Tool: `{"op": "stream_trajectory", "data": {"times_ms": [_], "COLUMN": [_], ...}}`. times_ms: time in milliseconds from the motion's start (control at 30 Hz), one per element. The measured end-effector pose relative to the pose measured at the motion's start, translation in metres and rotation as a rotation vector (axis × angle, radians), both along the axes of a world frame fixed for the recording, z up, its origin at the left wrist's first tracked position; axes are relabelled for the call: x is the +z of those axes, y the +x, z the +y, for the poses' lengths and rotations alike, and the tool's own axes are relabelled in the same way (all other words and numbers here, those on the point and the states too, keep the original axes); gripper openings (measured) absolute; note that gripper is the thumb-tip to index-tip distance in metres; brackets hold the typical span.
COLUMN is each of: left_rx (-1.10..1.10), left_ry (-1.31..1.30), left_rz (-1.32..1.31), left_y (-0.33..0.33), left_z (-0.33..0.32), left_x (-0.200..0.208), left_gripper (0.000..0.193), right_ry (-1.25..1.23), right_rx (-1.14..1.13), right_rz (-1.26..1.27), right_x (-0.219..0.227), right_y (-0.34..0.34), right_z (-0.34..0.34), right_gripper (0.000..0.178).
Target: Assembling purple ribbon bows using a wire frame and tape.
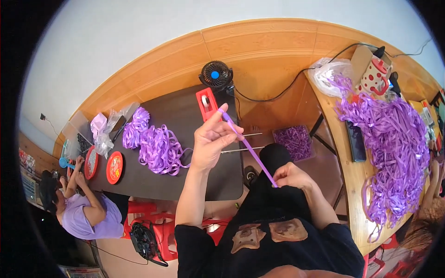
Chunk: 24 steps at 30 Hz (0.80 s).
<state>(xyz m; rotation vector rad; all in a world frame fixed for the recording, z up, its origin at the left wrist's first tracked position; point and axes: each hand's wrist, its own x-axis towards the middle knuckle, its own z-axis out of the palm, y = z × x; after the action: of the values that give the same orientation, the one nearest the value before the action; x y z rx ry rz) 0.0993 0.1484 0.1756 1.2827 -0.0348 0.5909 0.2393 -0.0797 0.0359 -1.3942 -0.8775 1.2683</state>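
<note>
A narrow purple ribbon (254,155) runs taut and slanting between my two hands, in front of my lap. My left hand (212,141) is raised over the right edge of the dark table, closed on the ribbon's upper part, with its end by the index fingertip. Lower and to the right, my right hand (294,177) pinches the ribbon's other end between thumb and fingers. Just beyond my left hand stands a red tape-dispenser-like holder (207,104) with a white roll. A loose heap of purple ribbon (161,150) lies on the table left of my left hand.
Two thin metal rods (242,149) jut from the dark table (222,185). Behind is a small black fan (215,75). A bin of ribbon pieces (293,142) sits below. The wooden table (359,185) at right bears a ribbon pile (394,143). A co-worker (88,211) sits left.
</note>
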Motion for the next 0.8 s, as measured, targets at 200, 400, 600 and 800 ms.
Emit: {"op": "stream_trajectory", "data": {"times_ms": [200,400,600,800], "left_rx": [0.024,0.123,0.016,-0.139], "left_ry": [-0.038,-0.152,-0.153,-0.131], "left_rz": [0.030,0.082,0.138,0.271], "left_y": [0.011,0.016,0.020,0.007], "left_z": [0.008,0.009,-0.011,-0.046], "left_x": [-0.018,-0.023,-0.029,-0.021], "left_gripper": [0.056,0.039,0.033,0.031], "right_ry": [0.004,-0.014,-0.049,0.498], "right_rx": [0.109,0.111,0.114,-0.493], "right_rz": [0.204,0.232,-0.171,-0.439], "right_x": [-0.001,-0.014,-0.032,0.052], "right_y": [-0.005,-0.016,-0.019,0.009], "right_z": [-0.006,-0.008,-0.013,0.013], "right_gripper": [0.018,0.017,0.009,0.029]}}
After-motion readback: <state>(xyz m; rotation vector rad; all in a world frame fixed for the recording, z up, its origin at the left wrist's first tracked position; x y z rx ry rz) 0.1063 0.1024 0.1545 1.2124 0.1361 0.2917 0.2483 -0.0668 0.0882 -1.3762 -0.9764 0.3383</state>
